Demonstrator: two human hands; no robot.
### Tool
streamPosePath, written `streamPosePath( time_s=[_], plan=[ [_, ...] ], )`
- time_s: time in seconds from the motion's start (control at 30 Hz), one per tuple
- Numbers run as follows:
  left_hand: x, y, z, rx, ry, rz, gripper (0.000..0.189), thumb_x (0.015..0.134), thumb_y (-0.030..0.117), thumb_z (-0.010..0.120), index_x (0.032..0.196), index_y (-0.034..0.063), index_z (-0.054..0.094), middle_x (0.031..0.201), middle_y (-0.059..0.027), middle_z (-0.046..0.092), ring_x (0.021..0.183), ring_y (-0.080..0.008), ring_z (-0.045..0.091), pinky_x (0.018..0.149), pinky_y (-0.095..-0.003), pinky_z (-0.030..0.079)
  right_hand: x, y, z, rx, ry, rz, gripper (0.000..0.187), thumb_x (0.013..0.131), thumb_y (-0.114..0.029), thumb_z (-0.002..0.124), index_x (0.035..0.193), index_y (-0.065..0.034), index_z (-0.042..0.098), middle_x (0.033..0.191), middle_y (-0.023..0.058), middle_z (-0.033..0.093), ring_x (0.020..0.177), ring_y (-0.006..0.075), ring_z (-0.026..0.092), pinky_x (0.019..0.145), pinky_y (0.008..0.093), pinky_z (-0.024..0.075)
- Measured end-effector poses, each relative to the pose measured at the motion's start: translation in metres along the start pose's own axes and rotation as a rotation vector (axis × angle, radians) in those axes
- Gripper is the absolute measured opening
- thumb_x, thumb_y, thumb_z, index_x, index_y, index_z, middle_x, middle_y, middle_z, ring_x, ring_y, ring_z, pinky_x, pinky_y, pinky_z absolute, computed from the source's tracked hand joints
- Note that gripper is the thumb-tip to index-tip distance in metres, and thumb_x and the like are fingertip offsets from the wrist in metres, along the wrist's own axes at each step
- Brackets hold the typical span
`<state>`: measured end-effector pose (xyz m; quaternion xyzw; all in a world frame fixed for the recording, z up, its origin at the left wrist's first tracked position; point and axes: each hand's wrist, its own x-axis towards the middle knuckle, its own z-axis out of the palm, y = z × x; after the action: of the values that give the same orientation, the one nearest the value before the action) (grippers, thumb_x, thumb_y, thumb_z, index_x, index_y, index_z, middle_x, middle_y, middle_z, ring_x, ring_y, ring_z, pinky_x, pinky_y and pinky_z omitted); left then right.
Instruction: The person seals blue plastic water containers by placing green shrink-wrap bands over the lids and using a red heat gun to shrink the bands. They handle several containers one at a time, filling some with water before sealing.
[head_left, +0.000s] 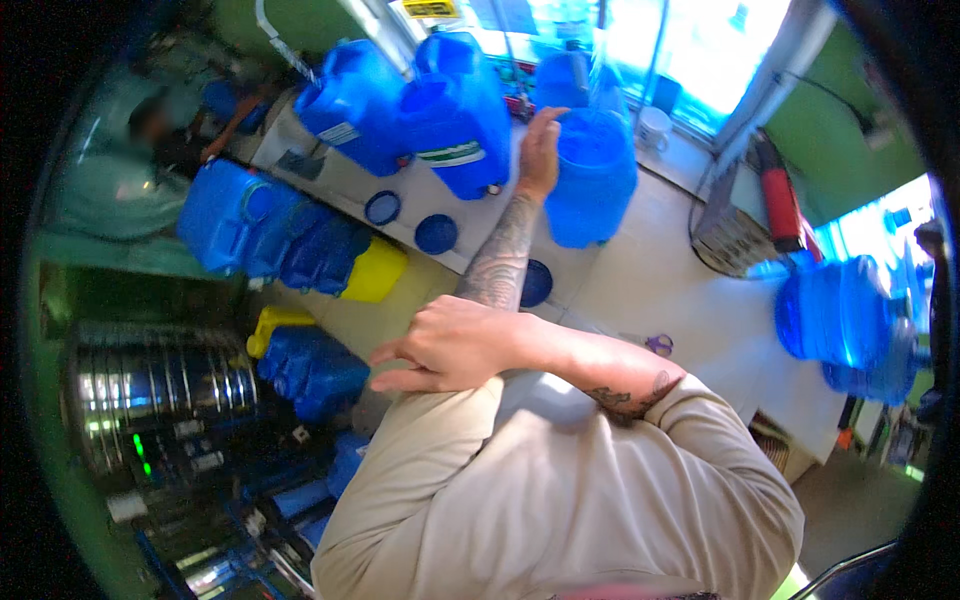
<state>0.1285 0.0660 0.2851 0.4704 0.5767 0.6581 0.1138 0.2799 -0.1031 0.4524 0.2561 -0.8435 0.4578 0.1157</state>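
My left hand (538, 154) is stretched forward at the left side of the rim of a blue plastic water container (592, 199). Its fingers point away from me, and whether they grip the rim is hard to make out. A clear stream of water (598, 79) appears to fall into this container's wide round mouth. My right hand (450, 346) crosses over my left arm near the elbow, fingers apart and holding nothing. Round blue lids (436, 234) lie on the white counter (480, 217), one of them a dark blue lid (537, 285) beside my left forearm.
Blue containers (457, 150) stand left of my left hand. Further left are a row of blue containers (247, 217) and a person (180, 150). On the right are a white mug (655, 127), a box with a red object (781, 202), purple-handled scissors (660, 345) and clear blue bottles (832, 311).
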Motion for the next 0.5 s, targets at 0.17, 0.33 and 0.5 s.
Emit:
streamPosePath(
  time_s=[0.17, 0.33, 0.5],
  plan=[
    [0.003, -0.003, -0.001, -0.017, -0.022, -0.068, 0.037, 0.096, 0.019, 0.044, 0.119, 0.0016, 0.067, 0.130, -0.0163, 0.062, 0.128, -0.0294, 0.052, 0.111, -0.0376, 0.035, -0.007, 0.000, 0.005, 0.002, 0.041, -0.011, 0.047, 0.099, -0.047, 0.051, 0.106, -0.0054, 0.071, 0.069, 0.0198, 0.066, 0.068, 0.0395, 0.065, 0.062, 0.0466, 0.0522],
    [0.003, 0.000, -0.001, -0.022, -0.009, -0.110, 0.040, 0.097, 0.021, 0.043, 0.123, 0.0013, 0.066, 0.135, -0.0177, 0.059, 0.132, -0.0307, 0.048, 0.111, -0.0381, 0.034, -0.009, 0.001, 0.006, -0.001, 0.010, 0.004, 0.046, 0.099, -0.047, 0.051, 0.105, -0.0058, 0.071, 0.075, 0.0185, 0.069, 0.073, 0.0387, 0.066, 0.067, 0.0469, 0.0529],
    [0.001, 0.008, -0.001, -0.040, -0.029, -0.143, 0.042, 0.096, 0.023, 0.043, 0.125, 0.0019, 0.065, 0.139, -0.0199, 0.056, 0.135, -0.0310, 0.046, 0.112, -0.0381, 0.033, -0.010, 0.002, 0.006, 0.012, 0.030, -0.026, 0.046, 0.099, -0.047, 0.051, 0.105, -0.0063, 0.071, 0.074, 0.0186, 0.069, 0.073, 0.0386, 0.066, 0.067, 0.0469, 0.0529]
  ],
)
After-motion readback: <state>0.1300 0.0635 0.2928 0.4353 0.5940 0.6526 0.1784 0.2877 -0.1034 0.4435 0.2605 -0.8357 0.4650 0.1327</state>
